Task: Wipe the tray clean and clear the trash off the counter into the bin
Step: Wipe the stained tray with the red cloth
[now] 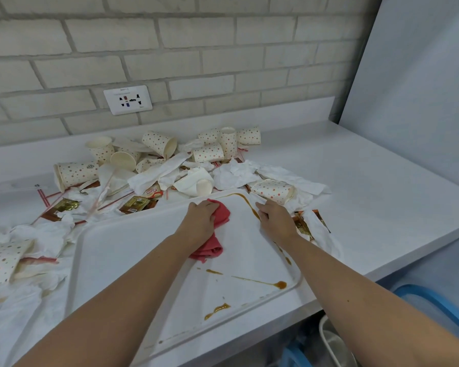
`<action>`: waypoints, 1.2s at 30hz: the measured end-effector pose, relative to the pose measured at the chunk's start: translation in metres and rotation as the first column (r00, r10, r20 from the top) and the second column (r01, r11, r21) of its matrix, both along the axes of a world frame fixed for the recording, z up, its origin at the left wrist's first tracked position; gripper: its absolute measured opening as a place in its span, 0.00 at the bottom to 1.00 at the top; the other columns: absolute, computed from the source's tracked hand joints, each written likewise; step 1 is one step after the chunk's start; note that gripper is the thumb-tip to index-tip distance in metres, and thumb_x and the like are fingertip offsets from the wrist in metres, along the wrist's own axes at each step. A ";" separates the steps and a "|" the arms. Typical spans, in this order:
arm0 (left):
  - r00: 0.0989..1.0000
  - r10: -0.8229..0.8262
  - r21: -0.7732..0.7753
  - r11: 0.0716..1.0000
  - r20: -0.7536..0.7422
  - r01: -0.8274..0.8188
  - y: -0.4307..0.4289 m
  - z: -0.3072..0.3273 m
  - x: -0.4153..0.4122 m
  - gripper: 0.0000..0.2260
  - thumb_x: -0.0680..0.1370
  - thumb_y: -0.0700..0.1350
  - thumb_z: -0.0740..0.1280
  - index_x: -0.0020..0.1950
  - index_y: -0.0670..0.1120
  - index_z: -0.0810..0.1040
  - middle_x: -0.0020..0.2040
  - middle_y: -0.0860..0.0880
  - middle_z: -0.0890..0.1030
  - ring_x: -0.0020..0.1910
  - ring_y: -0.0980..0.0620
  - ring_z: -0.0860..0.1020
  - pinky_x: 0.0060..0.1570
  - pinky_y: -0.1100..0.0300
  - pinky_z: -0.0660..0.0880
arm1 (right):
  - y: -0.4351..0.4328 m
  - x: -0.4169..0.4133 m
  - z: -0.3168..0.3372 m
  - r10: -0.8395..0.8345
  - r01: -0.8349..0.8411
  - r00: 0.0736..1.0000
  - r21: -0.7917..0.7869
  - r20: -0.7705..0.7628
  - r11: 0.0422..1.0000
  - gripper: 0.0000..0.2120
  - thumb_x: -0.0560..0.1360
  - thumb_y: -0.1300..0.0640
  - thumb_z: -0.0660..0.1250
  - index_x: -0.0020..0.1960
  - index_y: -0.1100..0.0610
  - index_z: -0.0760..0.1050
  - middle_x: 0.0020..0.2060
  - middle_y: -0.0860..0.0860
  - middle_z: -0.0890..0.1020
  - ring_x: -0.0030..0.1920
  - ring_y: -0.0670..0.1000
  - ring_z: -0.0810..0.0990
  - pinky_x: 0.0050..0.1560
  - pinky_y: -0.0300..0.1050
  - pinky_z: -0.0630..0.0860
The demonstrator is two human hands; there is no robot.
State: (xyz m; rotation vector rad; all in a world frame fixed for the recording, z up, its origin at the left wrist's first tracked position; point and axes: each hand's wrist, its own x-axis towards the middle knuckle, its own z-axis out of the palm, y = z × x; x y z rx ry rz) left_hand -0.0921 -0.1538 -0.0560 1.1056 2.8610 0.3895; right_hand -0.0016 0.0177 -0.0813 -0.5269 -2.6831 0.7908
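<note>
A white tray (133, 260) lies on the white counter (368, 186), smeared with brown sauce streaks (249, 205) along its far right edge and near its front. My left hand (200, 217) grips a red cloth (219, 229) at the tray's far side. My right hand (274, 219) grips the tray's right rim, close to the sauce streak. Dotted paper cups (76, 174), crumpled napkins (235, 174), straws and sauce packets (137, 203) lie heaped beyond and left of the tray.
A brick wall with a socket (127, 99) backs the counter. A pale panel (421, 88) stands at the right. Below the counter's front edge at lower right sit a blue-rimmed bin (435, 300) and a white container (334, 343).
</note>
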 end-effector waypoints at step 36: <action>0.973 -0.025 0.052 0.999 0.230 0.013 0.064 0.004 -0.024 0.21 0.79 0.39 0.57 0.70 0.54 0.67 0.68 0.48 0.72 0.65 0.41 0.65 0.64 0.51 0.63 | 0.018 0.003 0.023 0.059 -0.010 0.995 -0.513 0.079 0.859 0.12 0.79 0.66 0.58 0.53 0.66 0.81 0.26 0.50 0.69 0.25 0.44 0.66 0.28 0.35 0.66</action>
